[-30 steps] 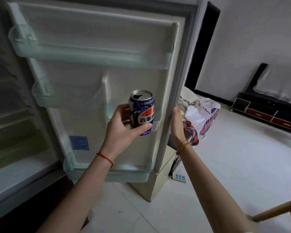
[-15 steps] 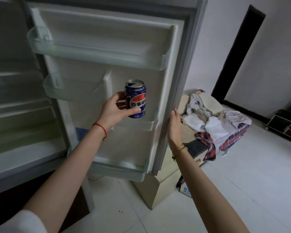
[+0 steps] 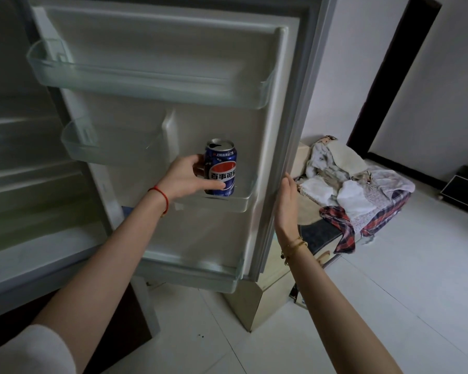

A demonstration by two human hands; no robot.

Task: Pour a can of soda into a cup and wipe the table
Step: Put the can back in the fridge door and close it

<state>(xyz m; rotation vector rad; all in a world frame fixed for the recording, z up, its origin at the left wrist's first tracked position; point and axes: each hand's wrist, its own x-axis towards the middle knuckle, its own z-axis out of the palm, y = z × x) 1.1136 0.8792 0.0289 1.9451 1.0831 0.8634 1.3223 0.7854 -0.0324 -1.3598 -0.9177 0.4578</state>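
Fetching the soda comes first: the left hand [image 3: 185, 175] wraps its fingers round the can [image 3: 221, 168] at the fridge door [image 3: 287, 130] shelf. The right hand [image 3: 287, 203], fingers straight, rests on the door's edge. Next, I'd guess, the can must come away upright, since its top looks opened.

Left hand [image 3: 184, 175] grips soda can [image 3: 221, 168]; right hand [image 3: 286, 203] touches fridge door [image 3: 284, 147].

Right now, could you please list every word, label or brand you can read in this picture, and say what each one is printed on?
"百事可乐": large white characters on the blue soda can gripped by the left hand; the last character is partly cut off by the can's curve.
Small white line near the can's top: too small to read.
Small print at the can's base: blurred.
Nothing else legible.
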